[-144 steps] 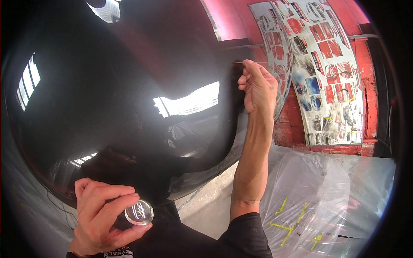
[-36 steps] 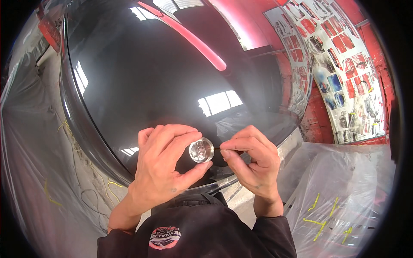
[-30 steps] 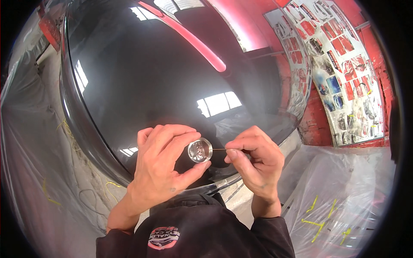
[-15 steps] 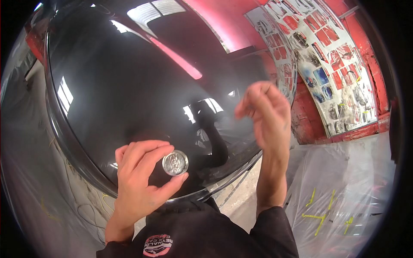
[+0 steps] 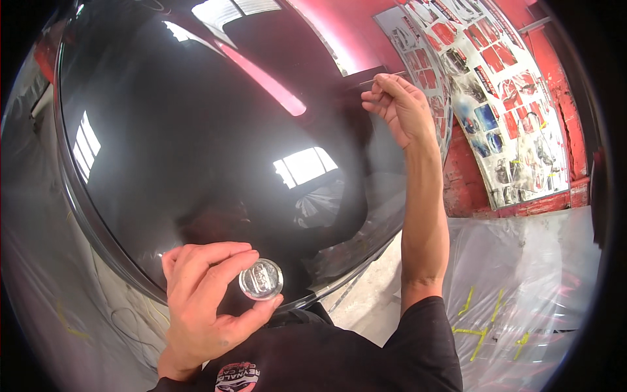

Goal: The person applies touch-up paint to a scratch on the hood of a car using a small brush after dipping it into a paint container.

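Observation:
My left hand (image 5: 212,297) holds a small round silver tin (image 5: 261,279) by its rim, between thumb and fingers. The tin's round face, with raised shapes in its middle, is turned up toward me. Under and beyond it spreads a glossy black car hood (image 5: 215,150). My right hand (image 5: 401,108) reaches out over the hood's far right side. Thumb and forefinger there are pinched together, the other fingers curled loosely. A thin line shows at the pinch; whether it is a held thing or a reflection is unclear.
Posters with car pictures (image 5: 496,98) hang on a red wall (image 5: 467,176) to the right. Clear plastic sheeting (image 5: 522,274) with yellow marks drapes below them. More plastic sheeting (image 5: 39,261) lies at the left, near a thin cord (image 5: 127,330). Window reflections shine on the hood.
My right hand has moved farther out over the hood, its arm now stretched. My left hand, still holding the tin, has come slightly nearer to me.

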A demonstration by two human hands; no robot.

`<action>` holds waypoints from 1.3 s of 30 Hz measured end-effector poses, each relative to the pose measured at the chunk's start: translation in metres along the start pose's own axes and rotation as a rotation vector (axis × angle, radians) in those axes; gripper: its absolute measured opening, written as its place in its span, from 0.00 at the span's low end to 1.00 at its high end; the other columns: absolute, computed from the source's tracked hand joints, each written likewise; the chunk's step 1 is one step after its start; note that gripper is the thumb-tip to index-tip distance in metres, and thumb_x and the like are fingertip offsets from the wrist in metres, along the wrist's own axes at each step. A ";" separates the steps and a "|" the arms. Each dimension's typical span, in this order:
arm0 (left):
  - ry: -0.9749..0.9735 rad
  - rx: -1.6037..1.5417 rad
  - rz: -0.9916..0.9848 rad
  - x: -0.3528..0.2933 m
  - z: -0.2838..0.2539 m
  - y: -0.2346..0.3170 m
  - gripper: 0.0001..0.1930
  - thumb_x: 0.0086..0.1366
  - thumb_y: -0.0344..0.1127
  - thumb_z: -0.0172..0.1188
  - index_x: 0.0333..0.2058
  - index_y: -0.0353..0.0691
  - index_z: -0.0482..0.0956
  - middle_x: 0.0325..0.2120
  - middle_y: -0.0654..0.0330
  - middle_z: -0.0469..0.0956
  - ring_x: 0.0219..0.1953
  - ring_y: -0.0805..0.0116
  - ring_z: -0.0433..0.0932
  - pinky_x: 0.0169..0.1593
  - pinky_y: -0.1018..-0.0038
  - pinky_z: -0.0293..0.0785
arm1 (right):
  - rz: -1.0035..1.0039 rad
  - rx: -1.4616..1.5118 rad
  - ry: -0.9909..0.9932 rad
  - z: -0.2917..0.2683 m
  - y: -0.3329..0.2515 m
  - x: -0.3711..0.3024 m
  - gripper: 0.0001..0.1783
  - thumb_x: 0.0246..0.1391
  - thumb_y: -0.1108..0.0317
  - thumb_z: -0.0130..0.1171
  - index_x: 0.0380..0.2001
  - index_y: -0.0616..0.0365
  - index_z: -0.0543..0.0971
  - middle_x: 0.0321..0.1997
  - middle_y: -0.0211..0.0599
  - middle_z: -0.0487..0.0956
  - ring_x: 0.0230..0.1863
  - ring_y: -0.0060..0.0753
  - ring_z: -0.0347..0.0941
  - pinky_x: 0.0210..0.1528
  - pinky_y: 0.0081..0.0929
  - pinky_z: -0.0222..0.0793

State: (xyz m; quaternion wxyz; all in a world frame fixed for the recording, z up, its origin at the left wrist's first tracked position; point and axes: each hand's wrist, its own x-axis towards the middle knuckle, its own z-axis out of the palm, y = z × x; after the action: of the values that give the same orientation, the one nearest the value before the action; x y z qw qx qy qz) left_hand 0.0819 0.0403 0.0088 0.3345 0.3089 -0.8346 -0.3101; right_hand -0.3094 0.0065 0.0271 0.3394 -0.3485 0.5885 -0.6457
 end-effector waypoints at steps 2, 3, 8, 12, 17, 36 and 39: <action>-0.005 -0.015 0.013 -0.002 0.000 -0.003 0.24 0.37 0.36 0.76 0.38 0.42 0.83 0.40 0.62 0.81 0.42 0.63 0.74 0.48 0.66 0.66 | 0.025 -0.028 0.000 0.002 0.003 0.002 0.08 0.62 0.67 0.62 0.33 0.61 0.79 0.28 0.31 0.78 0.31 0.27 0.80 0.36 0.25 0.80; -0.011 -0.024 0.032 -0.003 0.000 -0.004 0.24 0.37 0.37 0.76 0.38 0.42 0.83 0.40 0.63 0.81 0.41 0.63 0.75 0.48 0.66 0.65 | 0.046 -0.048 0.002 0.002 0.004 0.004 0.09 0.62 0.67 0.62 0.32 0.62 0.79 0.28 0.31 0.78 0.30 0.27 0.80 0.35 0.24 0.80; -0.020 -0.040 0.061 -0.003 -0.001 -0.006 0.24 0.39 0.37 0.78 0.39 0.41 0.83 0.41 0.62 0.81 0.36 0.67 0.77 0.47 0.67 0.62 | 0.101 -0.138 -0.043 -0.006 0.004 0.021 0.09 0.61 0.67 0.63 0.31 0.62 0.79 0.28 0.32 0.77 0.29 0.26 0.79 0.34 0.23 0.80; -0.014 -0.032 0.062 -0.001 0.000 -0.007 0.24 0.39 0.37 0.78 0.39 0.41 0.83 0.41 0.63 0.81 0.36 0.66 0.77 0.47 0.67 0.62 | 0.108 -0.174 -0.043 -0.003 0.004 0.026 0.09 0.60 0.68 0.63 0.32 0.64 0.79 0.27 0.32 0.77 0.28 0.25 0.78 0.34 0.23 0.80; -0.033 -0.029 0.050 -0.001 0.003 -0.006 0.25 0.36 0.36 0.76 0.38 0.42 0.83 0.40 0.62 0.81 0.41 0.63 0.74 0.47 0.66 0.65 | 0.119 -0.234 -0.017 -0.002 0.003 0.026 0.09 0.59 0.68 0.64 0.33 0.65 0.79 0.27 0.32 0.77 0.26 0.25 0.77 0.32 0.21 0.79; -0.051 -0.025 0.022 0.000 0.003 -0.006 0.25 0.36 0.36 0.76 0.38 0.42 0.83 0.40 0.62 0.80 0.41 0.62 0.73 0.47 0.67 0.66 | 0.110 -0.282 0.027 0.004 0.006 0.028 0.10 0.56 0.68 0.66 0.31 0.65 0.80 0.25 0.33 0.77 0.23 0.23 0.75 0.27 0.18 0.78; -0.053 -0.022 0.024 0.001 0.004 -0.006 0.25 0.36 0.36 0.76 0.38 0.42 0.83 0.40 0.62 0.80 0.41 0.62 0.73 0.47 0.67 0.66 | 0.107 -0.274 0.028 0.006 0.006 0.028 0.10 0.56 0.68 0.66 0.31 0.65 0.81 0.25 0.32 0.77 0.23 0.23 0.75 0.27 0.18 0.77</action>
State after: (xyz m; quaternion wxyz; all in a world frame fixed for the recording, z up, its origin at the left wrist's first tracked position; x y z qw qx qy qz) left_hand 0.0804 0.0367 0.0026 0.3193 0.2869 -0.8434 -0.3232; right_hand -0.3189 -0.0204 0.0231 0.3141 -0.3508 0.6936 -0.5452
